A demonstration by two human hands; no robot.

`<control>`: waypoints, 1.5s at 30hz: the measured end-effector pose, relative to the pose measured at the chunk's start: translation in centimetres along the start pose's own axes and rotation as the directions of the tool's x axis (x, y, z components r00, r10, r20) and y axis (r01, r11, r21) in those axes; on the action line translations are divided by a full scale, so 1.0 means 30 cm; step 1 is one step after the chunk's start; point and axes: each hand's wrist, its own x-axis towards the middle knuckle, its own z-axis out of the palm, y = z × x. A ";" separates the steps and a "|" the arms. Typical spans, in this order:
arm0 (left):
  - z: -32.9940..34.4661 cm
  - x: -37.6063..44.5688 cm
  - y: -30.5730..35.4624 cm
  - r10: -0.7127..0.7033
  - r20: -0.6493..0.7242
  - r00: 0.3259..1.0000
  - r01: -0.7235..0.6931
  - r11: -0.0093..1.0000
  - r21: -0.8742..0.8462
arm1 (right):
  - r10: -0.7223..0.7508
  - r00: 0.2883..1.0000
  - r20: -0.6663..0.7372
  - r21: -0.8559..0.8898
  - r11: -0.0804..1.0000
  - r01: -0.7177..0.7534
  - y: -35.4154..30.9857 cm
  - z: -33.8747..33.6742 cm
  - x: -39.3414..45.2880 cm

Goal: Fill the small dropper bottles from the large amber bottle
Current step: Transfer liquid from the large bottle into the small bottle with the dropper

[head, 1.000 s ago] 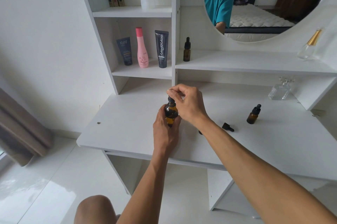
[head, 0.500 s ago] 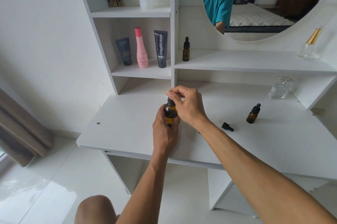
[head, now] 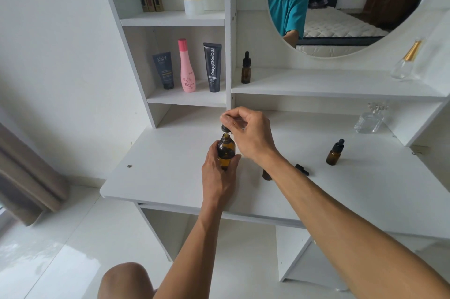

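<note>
From the head camera, the left hand wraps round the large amber bottle, fingers curled about its lower body, holding it upright above the white desk. The bottle's mouth is uncovered. Just above that mouth, the right hand pinches the black cap between thumb and curled fingertips, with a small gap between cap and neck.

Off to the right on the desk, a small dropper bottle stands upright with its black dropper top on. Nearer the right forearm, another small amber bottle peeks out, mostly hidden by the arm; whether it is capped, I cannot tell. Just beside it, a loose black dropper top lies on its side.

Up on the shelf under the round mirror, a third dropper bottle stands closed. In the cubby to its left, a dark tube, a pink bottle and a black tube stand in a row. A clear glass bottle sits at the desk's far right.
</note>
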 end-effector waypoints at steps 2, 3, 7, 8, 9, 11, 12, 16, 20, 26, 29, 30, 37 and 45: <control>0.001 0.001 -0.002 -0.001 -0.001 1.000 0.001 1.000 0.004 | 0.001 1.000 -0.003 0.032 0.999 -0.001 -0.013 -0.006 0.006; 0.002 0.001 -0.002 0.001 -0.003 1.000 -0.001 1.000 0.009 | -0.004 1.000 -0.009 0.040 0.999 0.004 -0.020 -0.010 0.008; 0.005 0.003 -0.003 0.002 -0.007 1.000 -0.002 1.000 0.019 | -0.032 0.999 -0.019 0.041 0.999 0.033 -0.044 -0.027 0.020; 0.006 0.004 -0.004 0.005 -0.010 1.000 -0.005 1.000 0.020 | -0.040 0.999 -0.024 0.042 0.998 0.041 -0.050 -0.031 0.022; 0.006 0.004 -0.005 0.009 -0.011 1.000 -0.009 1.000 0.023 | -0.047 0.998 -0.030 0.041 0.998 0.048 -0.054 -0.034 0.024; 0.006 0.004 -0.006 0.011 -0.013 1.000 -0.010 1.000 0.027 | -0.062 0.997 -0.042 0.037 0.997 0.064 -0.062 -0.039 0.028; 0.006 0.004 -0.006 0.008 -0.013 1.000 -0.008 1.000 0.027 | -0.070 0.996 -0.048 0.033 0.997 0.072 -0.066 -0.041 0.030; 0.007 0.003 -0.008 0.004 -0.015 1.000 -0.003 1.000 0.029 | -0.096 0.992 -0.081 0.023 0.995 0.098 -0.079 -0.055 0.040; 0.007 0.003 -0.008 0.009 -0.016 1.000 -0.008 0.999 0.033 | -0.106 0.989 -0.105 0.028 0.994 0.110 -0.095 -0.070 0.046; 0.005 0.001 0.001 -0.002 -0.021 1.000 0.003 0.999 0.046 | -0.090 0.984 -0.156 0.054 0.994 0.100 -0.127 -0.106 0.059; 0.004 0.000 0.002 -0.010 -0.022 1.000 0.011 0.999 0.040 | -0.091 0.980 -0.174 0.071 0.992 0.105 -0.142 -0.132 0.057; 0.004 0.000 0.001 -0.011 -0.023 1.000 0.012 0.999 0.040 | -0.087 0.980 -0.178 0.074 0.992 0.102 -0.144 -0.140 0.056; 0.005 0.001 -0.001 -0.008 -0.035 0.999 0.010 0.998 0.054 | -0.056 0.977 -0.205 0.049 0.997 0.068 -0.110 -0.225 0.029; 0.008 -0.002 0.000 -0.020 -0.032 0.999 0.022 0.998 0.057 | 0.004 0.970 -0.244 0.040 0.999 0.006 -0.019 -0.322 -0.044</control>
